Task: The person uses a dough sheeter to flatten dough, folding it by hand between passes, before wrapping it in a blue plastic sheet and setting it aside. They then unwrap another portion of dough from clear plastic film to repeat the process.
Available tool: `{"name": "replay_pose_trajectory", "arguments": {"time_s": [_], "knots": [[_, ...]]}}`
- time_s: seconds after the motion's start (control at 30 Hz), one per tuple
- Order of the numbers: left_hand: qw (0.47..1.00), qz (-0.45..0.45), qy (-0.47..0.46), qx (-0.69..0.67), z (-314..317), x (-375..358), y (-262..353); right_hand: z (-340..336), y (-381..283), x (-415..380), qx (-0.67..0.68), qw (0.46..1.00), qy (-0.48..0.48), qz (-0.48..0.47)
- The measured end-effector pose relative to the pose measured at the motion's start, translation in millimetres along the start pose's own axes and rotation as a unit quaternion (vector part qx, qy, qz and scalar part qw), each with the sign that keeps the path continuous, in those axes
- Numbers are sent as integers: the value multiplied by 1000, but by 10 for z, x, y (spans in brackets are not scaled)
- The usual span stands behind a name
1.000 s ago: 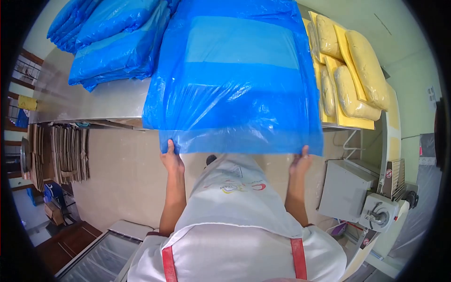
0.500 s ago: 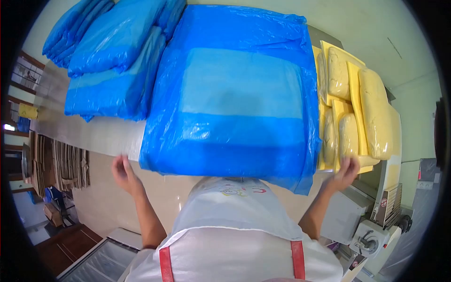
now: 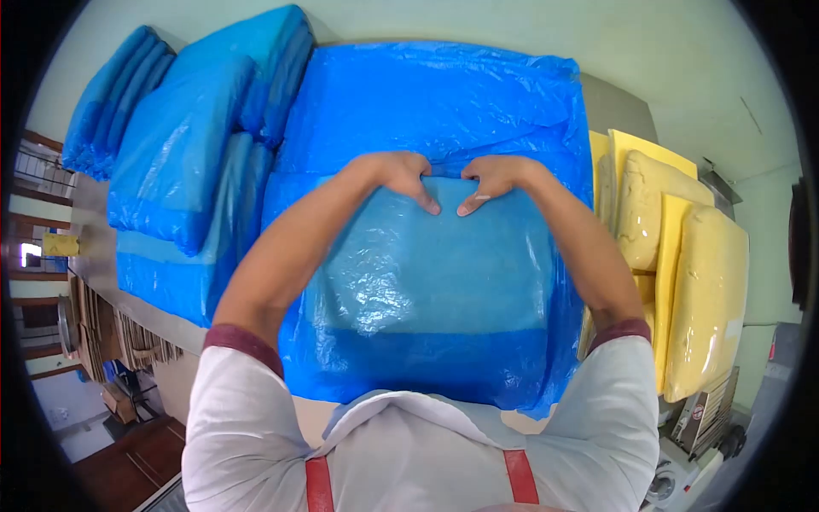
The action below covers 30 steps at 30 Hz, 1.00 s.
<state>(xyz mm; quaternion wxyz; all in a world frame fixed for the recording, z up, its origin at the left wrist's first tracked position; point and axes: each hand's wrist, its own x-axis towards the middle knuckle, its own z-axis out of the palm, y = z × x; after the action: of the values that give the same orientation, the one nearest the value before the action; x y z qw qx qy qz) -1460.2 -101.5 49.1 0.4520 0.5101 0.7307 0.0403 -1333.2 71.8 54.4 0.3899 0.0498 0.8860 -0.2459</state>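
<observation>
A large blue plastic-wrapped slab (image 3: 426,282) lies right in front of me, with a paler, shiny middle. My left hand (image 3: 406,177) and my right hand (image 3: 493,179) are close together at its far edge. Both thumbs press on the top face, pointing toward each other. The other fingers curl over the far edge, and their tips are hidden. Beyond the hands, a darker blue plastic sheet (image 3: 435,102) spreads out, wrinkled near the fingers.
At left, blue plastic-wrapped packs (image 3: 183,145) are stacked on the table (image 3: 94,205). Yellow packs in clear film (image 3: 708,290) stand with yellow sheets (image 3: 674,226) at right. A machine (image 3: 674,474) is at lower right. Folded cardboard (image 3: 141,341) stands at lower left.
Both hands have moved from the near corners, out at the sides, to the far edge of the slab and taken hold there. My body leans farther over the table.
</observation>
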Motion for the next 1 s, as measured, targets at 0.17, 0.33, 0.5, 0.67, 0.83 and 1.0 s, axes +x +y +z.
{"name": "replay_pose_trajectory", "arguments": {"time_s": [0.17,0.33,0.5,0.67,0.83,1.0], "knots": [[992,62,-79,-83,-118,-214,-342,5,285,-154,82,987,-50,-130],[961,-38,-119,-245,-132,-755,-1193,265,984,-639,247,969,9,22],[847,-205,223,-437,790,-1415,-1405,1177,776,-1173,559,756,296,169],[753,-99,237,-606,1678,-2132,-860,2199,484,-1496,631,689,334,126],[731,-207,237,-605,1629,-1996,-527,2327,966,-1293,623,717,304,65],[751,-130,246,-599,1566,-2488,-278,2241,678,-1401,603,728,327,7]]}}
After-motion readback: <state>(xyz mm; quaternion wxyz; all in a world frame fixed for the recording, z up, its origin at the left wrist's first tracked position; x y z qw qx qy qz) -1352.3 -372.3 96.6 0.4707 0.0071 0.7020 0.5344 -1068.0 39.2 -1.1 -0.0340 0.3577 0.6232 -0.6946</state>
